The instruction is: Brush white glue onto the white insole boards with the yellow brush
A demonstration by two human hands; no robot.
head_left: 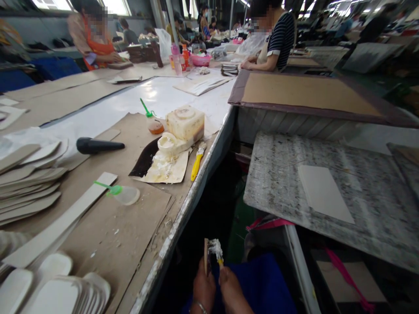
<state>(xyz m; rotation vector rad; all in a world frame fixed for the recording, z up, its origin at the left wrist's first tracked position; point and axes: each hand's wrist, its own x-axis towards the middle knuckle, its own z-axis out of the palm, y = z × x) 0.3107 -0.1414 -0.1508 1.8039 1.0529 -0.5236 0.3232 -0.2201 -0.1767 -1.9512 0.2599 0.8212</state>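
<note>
At the bottom of the view, my left hand [203,288] grips a thin brown flat piece [206,256], seen nearly edge-on and held upright. Beside it, my right hand [231,287] is closed around a yellow-handled brush [221,262]. Thick white paste coats the brush end, which is close against the piece's right face; whether they touch I cannot tell. On the table to the upper left, a second yellow brush [197,165] lies near the edge. Next to it, a cut-open plastic jug [186,124] rests on a paste-smeared sheet [176,172].
Left of my hands runs the table edge [183,213]. The table bears stacked white panels [29,187], a squeeze bottle [127,195] with a green nozzle and a black tapered tool [100,145]. A mottled board [278,174] stands right. Two people work across the table.
</note>
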